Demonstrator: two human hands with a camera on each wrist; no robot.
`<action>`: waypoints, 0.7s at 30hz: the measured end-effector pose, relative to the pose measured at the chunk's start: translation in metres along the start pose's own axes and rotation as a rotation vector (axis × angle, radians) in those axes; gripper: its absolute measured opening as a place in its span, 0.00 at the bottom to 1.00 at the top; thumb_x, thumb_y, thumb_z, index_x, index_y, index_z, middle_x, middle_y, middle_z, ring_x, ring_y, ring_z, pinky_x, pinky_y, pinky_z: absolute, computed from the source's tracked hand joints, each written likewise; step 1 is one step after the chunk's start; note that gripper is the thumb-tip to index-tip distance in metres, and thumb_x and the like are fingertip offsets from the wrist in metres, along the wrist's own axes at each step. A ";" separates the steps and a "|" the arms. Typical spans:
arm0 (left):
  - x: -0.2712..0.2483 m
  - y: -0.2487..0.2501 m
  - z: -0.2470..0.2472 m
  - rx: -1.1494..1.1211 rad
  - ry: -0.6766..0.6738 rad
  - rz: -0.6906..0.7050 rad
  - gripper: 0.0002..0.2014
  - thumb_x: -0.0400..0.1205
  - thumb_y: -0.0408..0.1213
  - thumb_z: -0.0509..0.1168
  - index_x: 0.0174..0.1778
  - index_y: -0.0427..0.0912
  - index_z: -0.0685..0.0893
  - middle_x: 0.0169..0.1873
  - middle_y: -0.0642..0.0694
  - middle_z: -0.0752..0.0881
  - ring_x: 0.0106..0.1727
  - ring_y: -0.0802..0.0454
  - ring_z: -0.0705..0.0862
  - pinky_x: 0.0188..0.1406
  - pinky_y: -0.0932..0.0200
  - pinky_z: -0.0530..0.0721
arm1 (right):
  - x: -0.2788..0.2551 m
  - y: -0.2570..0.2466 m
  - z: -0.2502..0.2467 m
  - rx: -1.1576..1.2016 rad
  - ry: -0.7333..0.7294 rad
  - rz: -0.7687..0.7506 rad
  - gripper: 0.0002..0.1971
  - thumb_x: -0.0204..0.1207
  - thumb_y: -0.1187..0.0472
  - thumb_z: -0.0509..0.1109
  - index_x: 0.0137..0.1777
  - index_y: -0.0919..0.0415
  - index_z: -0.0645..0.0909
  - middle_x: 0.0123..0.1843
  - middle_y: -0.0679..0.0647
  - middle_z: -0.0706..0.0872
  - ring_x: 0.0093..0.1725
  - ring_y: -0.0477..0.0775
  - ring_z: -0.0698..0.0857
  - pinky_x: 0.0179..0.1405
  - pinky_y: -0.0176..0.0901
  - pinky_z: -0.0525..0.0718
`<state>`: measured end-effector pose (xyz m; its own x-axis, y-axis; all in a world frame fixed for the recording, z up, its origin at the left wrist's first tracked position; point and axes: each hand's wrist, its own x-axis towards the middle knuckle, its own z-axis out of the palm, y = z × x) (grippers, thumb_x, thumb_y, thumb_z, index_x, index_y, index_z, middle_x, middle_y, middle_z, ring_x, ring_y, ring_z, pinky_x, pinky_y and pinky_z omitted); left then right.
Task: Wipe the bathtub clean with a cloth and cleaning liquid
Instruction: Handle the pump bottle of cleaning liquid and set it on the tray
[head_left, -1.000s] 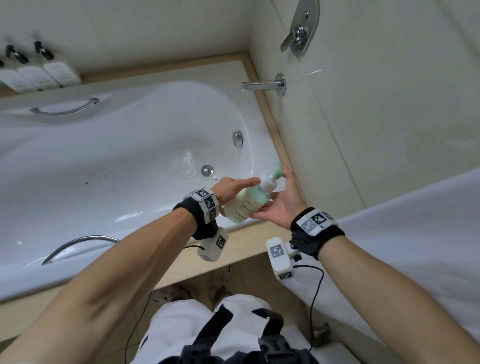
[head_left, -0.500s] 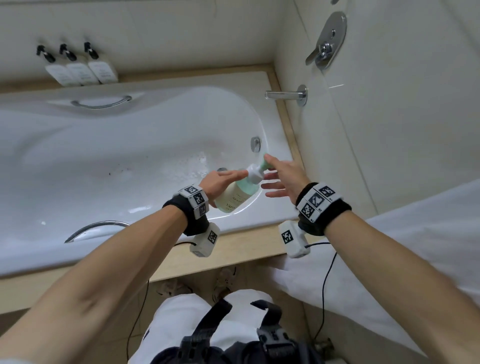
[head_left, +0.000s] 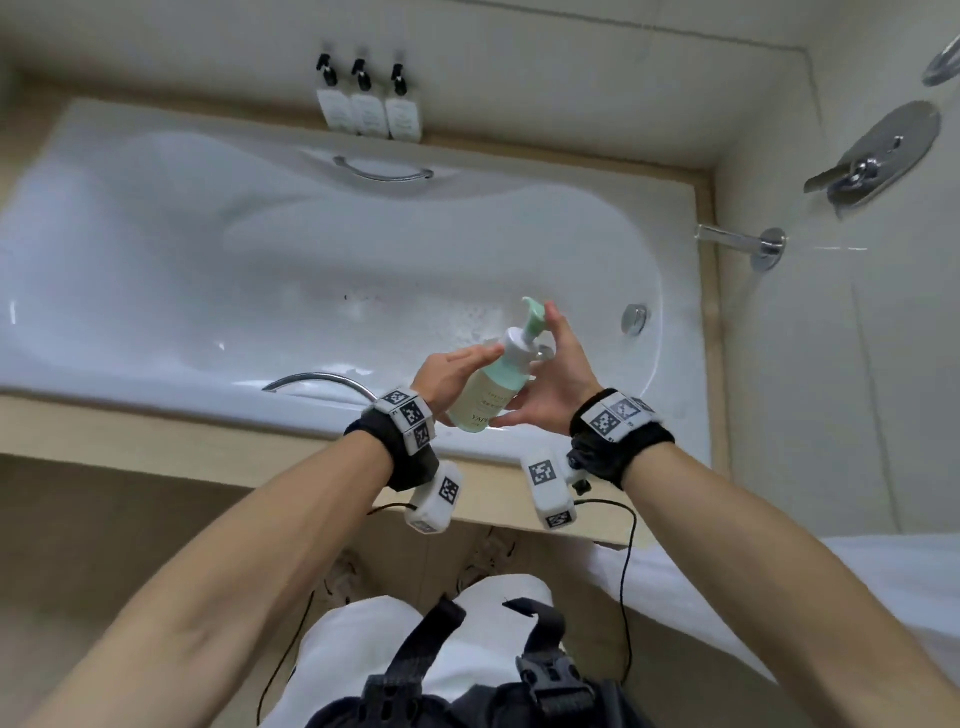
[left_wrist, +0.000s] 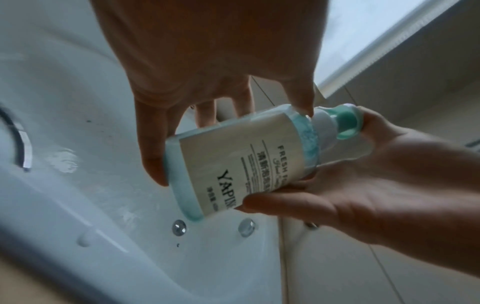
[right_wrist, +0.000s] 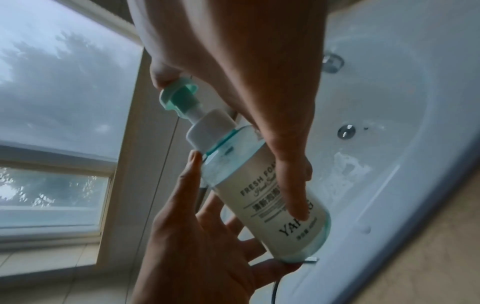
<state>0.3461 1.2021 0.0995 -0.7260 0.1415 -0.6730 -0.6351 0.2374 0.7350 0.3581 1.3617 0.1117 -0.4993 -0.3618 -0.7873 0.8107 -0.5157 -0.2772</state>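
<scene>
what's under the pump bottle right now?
The pump bottle is held tilted by the left hand and right hand over the bathtub. Below it: wet white tub floor and two round metal fittings. The spot directly behind the bottle is hidden.

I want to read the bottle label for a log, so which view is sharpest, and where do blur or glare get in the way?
Left wrist view: the pump bottle label is largest, slightly soft, partly covered by the right hand. Right wrist view: fingers cross the text; the window is hazy. Head view: label tiny, edges bowed, glare streaks on the bathtub.
</scene>
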 end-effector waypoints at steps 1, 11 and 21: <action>-0.004 -0.006 -0.018 -0.012 0.029 0.012 0.09 0.75 0.56 0.72 0.48 0.61 0.89 0.46 0.52 0.89 0.42 0.53 0.86 0.43 0.46 0.89 | 0.009 0.008 0.017 -0.002 -0.018 0.008 0.52 0.60 0.25 0.71 0.75 0.64 0.71 0.72 0.69 0.77 0.69 0.76 0.78 0.68 0.82 0.67; -0.031 -0.060 -0.221 -0.066 0.153 0.112 0.15 0.74 0.55 0.72 0.55 0.59 0.90 0.52 0.54 0.90 0.55 0.54 0.87 0.54 0.58 0.84 | 0.086 0.097 0.190 -0.105 -0.085 0.062 0.48 0.63 0.33 0.74 0.72 0.69 0.70 0.74 0.68 0.73 0.68 0.76 0.79 0.68 0.75 0.74; -0.039 -0.076 -0.355 -0.033 0.187 0.088 0.20 0.73 0.65 0.68 0.59 0.65 0.86 0.59 0.50 0.88 0.58 0.48 0.85 0.61 0.44 0.84 | 0.153 0.145 0.306 -0.229 0.037 0.024 0.46 0.64 0.31 0.72 0.67 0.72 0.72 0.68 0.73 0.79 0.63 0.74 0.83 0.61 0.71 0.82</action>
<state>0.3290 0.8376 0.0987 -0.8135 -0.0217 -0.5811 -0.5730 0.2005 0.7947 0.3056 0.9943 0.1201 -0.4708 -0.3408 -0.8138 0.8726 -0.3159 -0.3726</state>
